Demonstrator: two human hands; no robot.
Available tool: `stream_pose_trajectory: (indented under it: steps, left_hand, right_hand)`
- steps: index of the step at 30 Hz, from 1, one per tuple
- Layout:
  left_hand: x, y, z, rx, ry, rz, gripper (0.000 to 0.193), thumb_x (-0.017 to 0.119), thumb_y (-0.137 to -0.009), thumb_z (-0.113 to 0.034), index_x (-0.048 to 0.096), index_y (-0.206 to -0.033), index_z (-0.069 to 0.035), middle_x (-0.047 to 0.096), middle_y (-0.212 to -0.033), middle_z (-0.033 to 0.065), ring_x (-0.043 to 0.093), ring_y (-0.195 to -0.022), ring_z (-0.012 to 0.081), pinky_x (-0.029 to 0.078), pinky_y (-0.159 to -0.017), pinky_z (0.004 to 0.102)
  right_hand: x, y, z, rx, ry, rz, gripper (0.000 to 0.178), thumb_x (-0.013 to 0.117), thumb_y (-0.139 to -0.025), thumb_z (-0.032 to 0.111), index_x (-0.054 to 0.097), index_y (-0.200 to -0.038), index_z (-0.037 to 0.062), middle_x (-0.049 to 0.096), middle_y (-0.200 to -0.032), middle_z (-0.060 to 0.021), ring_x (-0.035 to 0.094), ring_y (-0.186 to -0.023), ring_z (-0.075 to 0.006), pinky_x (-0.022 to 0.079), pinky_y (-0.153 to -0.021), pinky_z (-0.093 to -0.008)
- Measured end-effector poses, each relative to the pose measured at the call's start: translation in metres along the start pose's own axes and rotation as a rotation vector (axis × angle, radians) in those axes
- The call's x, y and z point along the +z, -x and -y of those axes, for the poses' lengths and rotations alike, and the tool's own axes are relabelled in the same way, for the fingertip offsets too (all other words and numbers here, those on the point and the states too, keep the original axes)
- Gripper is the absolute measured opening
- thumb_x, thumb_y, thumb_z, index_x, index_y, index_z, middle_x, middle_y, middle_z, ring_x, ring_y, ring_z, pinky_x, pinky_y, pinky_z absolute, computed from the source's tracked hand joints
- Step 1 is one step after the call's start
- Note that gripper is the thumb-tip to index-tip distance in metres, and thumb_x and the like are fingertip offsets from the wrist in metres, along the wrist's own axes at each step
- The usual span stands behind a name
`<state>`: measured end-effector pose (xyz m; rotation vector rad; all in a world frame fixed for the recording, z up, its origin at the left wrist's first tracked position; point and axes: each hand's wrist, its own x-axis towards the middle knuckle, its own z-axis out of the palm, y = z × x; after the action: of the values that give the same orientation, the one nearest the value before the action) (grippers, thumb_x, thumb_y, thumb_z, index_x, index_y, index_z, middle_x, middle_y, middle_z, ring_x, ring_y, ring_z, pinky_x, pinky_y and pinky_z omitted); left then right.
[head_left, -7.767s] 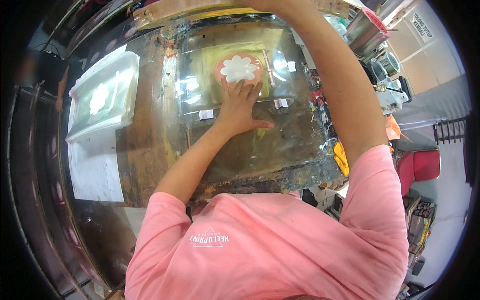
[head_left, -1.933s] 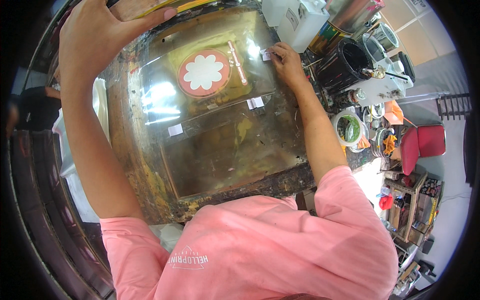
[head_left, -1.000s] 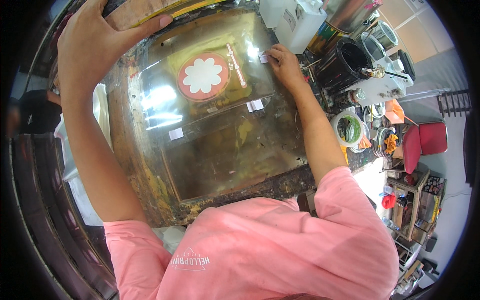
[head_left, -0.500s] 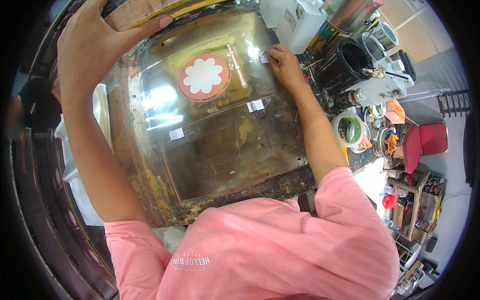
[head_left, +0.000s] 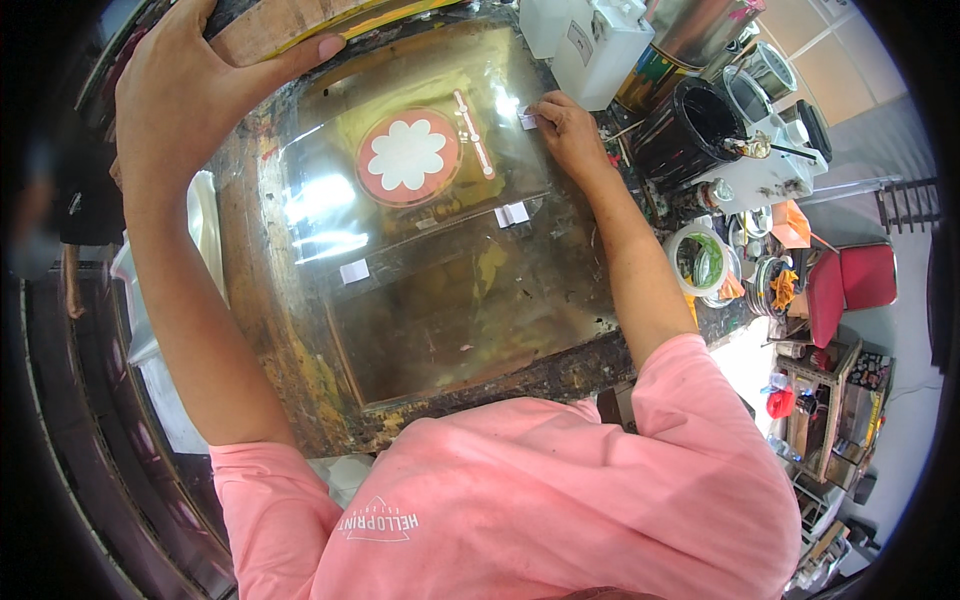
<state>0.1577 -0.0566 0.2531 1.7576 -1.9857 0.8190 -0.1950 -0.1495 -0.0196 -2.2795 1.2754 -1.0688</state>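
At the upper left my left hand (head_left: 185, 90) grips the edge of a wooden frame (head_left: 280, 28) with a yellow strip, held up over the far side of the table. My right hand (head_left: 570, 130) pinches a small white paper tab (head_left: 528, 120) at the right edge of a clear sheet. On the glossy glass-like plate (head_left: 450, 330) lies this sheet, beneath or on which a pink disc with a white flower shape (head_left: 407, 155) and a narrow pink-and-white strip (head_left: 474, 135) show. Two more white tabs, one left (head_left: 354, 271) and one right (head_left: 511, 214), sit along its near side.
White jugs (head_left: 600, 50), a black ink bucket (head_left: 690, 125) and tape rolls (head_left: 700, 258) crowd the table's right side. A red chair (head_left: 850, 285) and a shelf stand beyond. Another person in dark clothes (head_left: 90, 185) is at the far left, beside dark racks (head_left: 90, 400).
The person at the far left has shifted, and more of their body and arm shows. My hands and the sheet stay nearly where they were.
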Motion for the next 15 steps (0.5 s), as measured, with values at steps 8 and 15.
stream_pose_trajectory:
  steps: [8, 15]
  left_hand:
    - [-0.001, -0.001, 0.000, 0.011, 0.010, 0.015, 0.119, 0.080, -0.060, -0.087, 0.064, -0.136, 0.003, 0.076, -0.109, 0.0196, 0.078, -0.097, 0.0280, 0.063, -0.087, 0.0399]
    - [-0.008, -0.001, -0.007, 0.014, 0.022, 0.010, 0.117, 0.081, -0.060, -0.085, 0.066, -0.135, 0.004, 0.076, -0.111, 0.0200, 0.077, -0.097, 0.0290, 0.063, -0.087, 0.0392]
  right_hand:
    - [0.001, -0.002, -0.003, -0.033, 0.010, 0.008, 0.013, 0.067, -0.093, 0.008, 0.075, -0.103, 0.0057, 0.069, -0.106, -0.0127, 0.067, -0.099, -0.0387, 0.054, -0.086, -0.0462]
    - [0.000, -0.015, -0.008, -0.037, 0.071, 0.149, 0.013, 0.068, -0.088, 0.004, 0.075, -0.099, 0.0051, 0.070, -0.106, -0.0129, 0.068, -0.098, -0.0387, 0.055, -0.084, -0.0455]
